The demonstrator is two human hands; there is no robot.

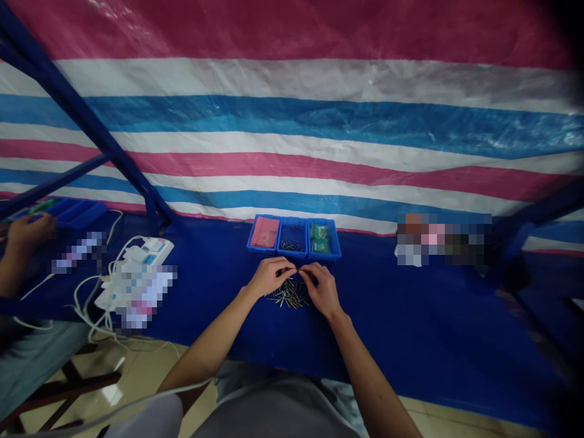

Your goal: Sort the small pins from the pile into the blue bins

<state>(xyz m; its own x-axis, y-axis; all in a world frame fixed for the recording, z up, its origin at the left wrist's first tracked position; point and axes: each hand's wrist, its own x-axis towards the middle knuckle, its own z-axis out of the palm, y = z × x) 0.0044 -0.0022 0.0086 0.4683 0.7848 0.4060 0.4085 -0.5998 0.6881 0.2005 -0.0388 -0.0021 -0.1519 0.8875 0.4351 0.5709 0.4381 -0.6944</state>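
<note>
My left hand [269,277] and my right hand [323,287] meet fingertip to fingertip above the table, both pinched closed. Between them shows a thin dark piece [298,271], too small to name. Just below the fingers lies a loose pile of thin metal pins [290,295], brass and silver in colour; whether they are screws or nails I cannot tell. Behind the hands stand blue bins [292,254] side by side. The left one holds pink packets [265,232], the middle one small dark metal pieces [291,245], the right one green packets [320,238].
White power strips [152,250] with tangled cables [86,304] lie on the blue table [410,328] at left. Beyond them, another person's hand [31,231] is at blue bins [82,212]. Blurred-out items [438,238] sit at back right. A striped sheet [292,121] hangs behind.
</note>
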